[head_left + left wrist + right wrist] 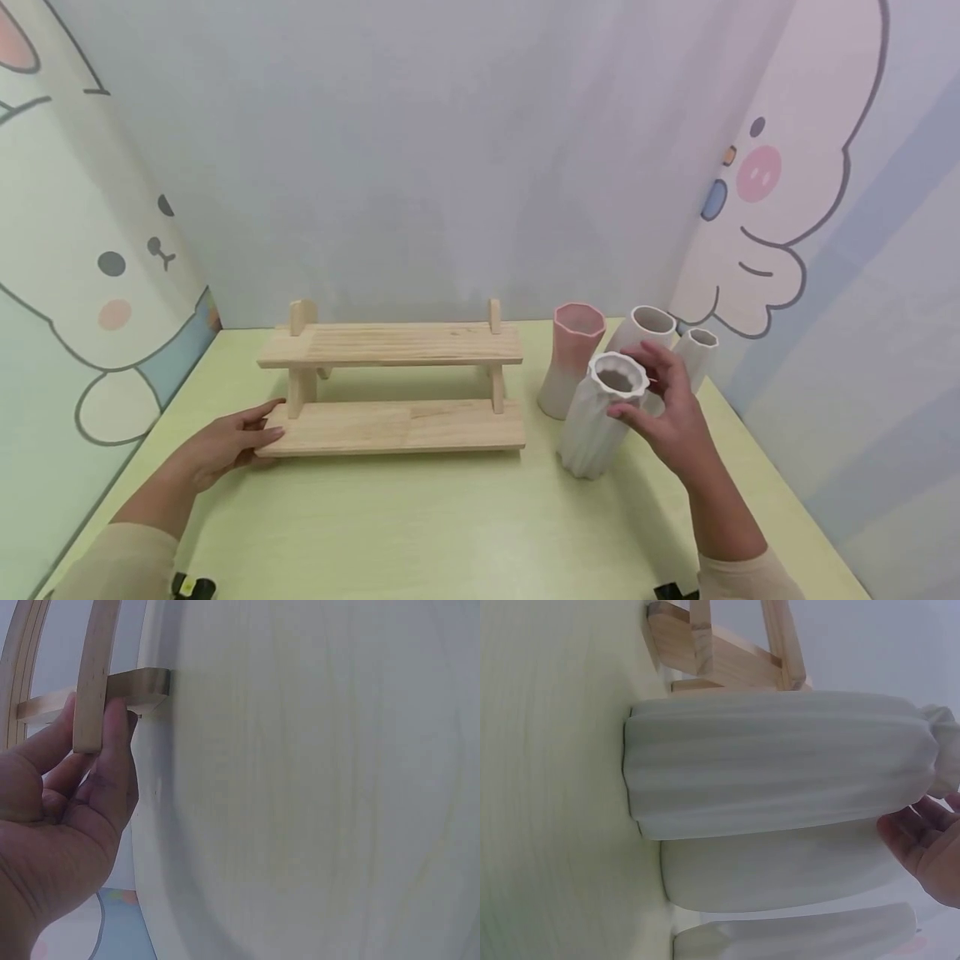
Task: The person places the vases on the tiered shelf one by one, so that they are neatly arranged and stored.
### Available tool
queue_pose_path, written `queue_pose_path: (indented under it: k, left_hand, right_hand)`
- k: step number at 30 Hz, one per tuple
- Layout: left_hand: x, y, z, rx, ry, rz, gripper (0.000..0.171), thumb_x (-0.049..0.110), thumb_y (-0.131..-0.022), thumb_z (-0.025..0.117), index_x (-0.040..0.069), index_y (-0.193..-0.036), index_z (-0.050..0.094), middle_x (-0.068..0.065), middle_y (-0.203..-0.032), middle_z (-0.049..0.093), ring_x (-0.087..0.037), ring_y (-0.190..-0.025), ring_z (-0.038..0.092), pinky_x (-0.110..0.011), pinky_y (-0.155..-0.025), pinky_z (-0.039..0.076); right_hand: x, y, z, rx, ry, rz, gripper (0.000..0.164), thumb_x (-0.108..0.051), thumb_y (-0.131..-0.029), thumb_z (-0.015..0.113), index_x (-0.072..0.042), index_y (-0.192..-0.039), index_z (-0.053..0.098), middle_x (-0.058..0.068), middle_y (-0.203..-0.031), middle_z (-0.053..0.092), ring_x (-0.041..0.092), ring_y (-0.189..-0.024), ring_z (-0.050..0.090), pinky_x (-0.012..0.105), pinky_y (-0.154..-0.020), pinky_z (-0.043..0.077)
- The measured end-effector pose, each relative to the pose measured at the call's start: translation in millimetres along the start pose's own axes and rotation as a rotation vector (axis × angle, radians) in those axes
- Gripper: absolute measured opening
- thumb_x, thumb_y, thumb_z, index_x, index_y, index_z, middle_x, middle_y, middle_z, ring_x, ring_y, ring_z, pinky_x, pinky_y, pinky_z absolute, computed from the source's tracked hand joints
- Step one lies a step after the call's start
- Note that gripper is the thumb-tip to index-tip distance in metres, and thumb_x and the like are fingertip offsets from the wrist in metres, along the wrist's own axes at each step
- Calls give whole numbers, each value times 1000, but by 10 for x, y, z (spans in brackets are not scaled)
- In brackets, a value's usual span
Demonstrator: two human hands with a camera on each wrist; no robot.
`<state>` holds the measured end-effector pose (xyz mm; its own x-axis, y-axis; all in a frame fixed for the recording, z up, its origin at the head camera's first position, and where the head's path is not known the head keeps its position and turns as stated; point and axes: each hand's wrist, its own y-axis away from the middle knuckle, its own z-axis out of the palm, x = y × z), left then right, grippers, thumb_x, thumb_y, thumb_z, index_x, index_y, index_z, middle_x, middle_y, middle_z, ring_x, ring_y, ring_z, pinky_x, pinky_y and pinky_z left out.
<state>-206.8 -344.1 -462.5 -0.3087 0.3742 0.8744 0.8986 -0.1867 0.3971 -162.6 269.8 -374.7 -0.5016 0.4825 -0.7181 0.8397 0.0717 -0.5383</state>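
My left hand (228, 446) pinches the left end of the lower board of a two-tier wooden shelf (397, 427), thumb on top and fingers beneath. In the left wrist view the fingers (116, 750) show on the far side of the board's end. My right hand (667, 408) holds a white ribbed vase (596, 425) near its scalloped neck, thumb in front and fingers curled round the back. In the right wrist view the vase's fluted body (780, 761) has its base close to the table.
A pink-to-white vase (570, 358) stands between the shelf and the ribbed vase. Behind my right hand are a wide white vase (626, 333) and a slim white one (697, 362). Cartoon-printed cloth walls (480, 167) enclose the pale green table (390, 533).
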Motion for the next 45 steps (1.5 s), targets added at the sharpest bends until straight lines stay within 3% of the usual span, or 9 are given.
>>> queue_pose_path:
  k: [10, 20, 28, 35, 45]
  left_hand:
    - [8, 0, 15, 10, 3, -2, 85, 35, -96, 63, 12, -158, 11, -36, -155, 14, -10, -100, 60, -30, -83, 60]
    - [8, -6, 14, 6, -3, 2, 85, 35, -96, 63, 11, -158, 10, -36, -155, 16, -10, -102, 60, -31, -84, 60]
    - [2, -12, 13, 5, 1, 13, 84, 34, -97, 62, 11, -158, 10, -36, -153, 22, -11, -104, 61, -32, -86, 60]
    - [23, -19, 30, -3, 19, 16, 85, 32, -96, 64, 9, -158, 10, -37, -155, 16, -10, -103, 61, -33, -85, 60]
    - [37, 0, 32, 6, 24, 5, 86, 33, -96, 64, 10, -158, 10, -36, -155, 16, -11, -102, 61, -32, -85, 60]
  right_hand:
    - [78, -1, 76, -28, -135, 112, 89, 11, -77, 76, -6, -150, 27, 5, -128, 50, 7, -107, 53, 10, -85, 46]
    - [135, -15, 154, -20, -290, 177, 79, 11, -81, 72, -4, -146, 29, 0, -125, 50, 7, -110, 54, 11, -87, 49]
    - [70, -27, 250, 39, -212, 295, 78, -1, -83, 76, -11, -147, 33, -2, -122, 50, 9, -106, 52, 12, -82, 51]
    - [51, 4, 364, 114, -148, 401, 75, -10, -79, 83, -16, -141, 41, -2, -118, 52, 11, -103, 52, 13, -78, 50]
    - [63, 22, 436, 158, -53, 413, 70, -20, -81, 82, -14, -138, 43, 3, -116, 56, 10, -103, 51, 12, -80, 45]
